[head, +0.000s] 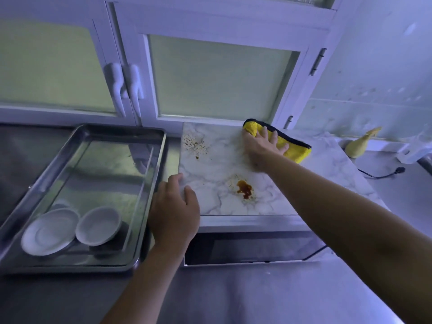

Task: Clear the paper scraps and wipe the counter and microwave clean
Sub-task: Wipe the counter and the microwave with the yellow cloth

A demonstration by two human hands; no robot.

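Around: tray (93,178) left of microwave (252,247); brown stain (244,189) on top.
Right hand (261,147): fingers (264,134) flat, pressing yellow cloth (297,150).
Left hand (175,213): fingers (189,195) relaxed on microwave's left edge.

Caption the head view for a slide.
Right hand presses a yellow cloth on the stained microwave top; left hand rests on its corner.

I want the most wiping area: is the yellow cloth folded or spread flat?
Folded: the yellow cloth lies doubled over, its black edge along the top layer, pressed by the right hand.
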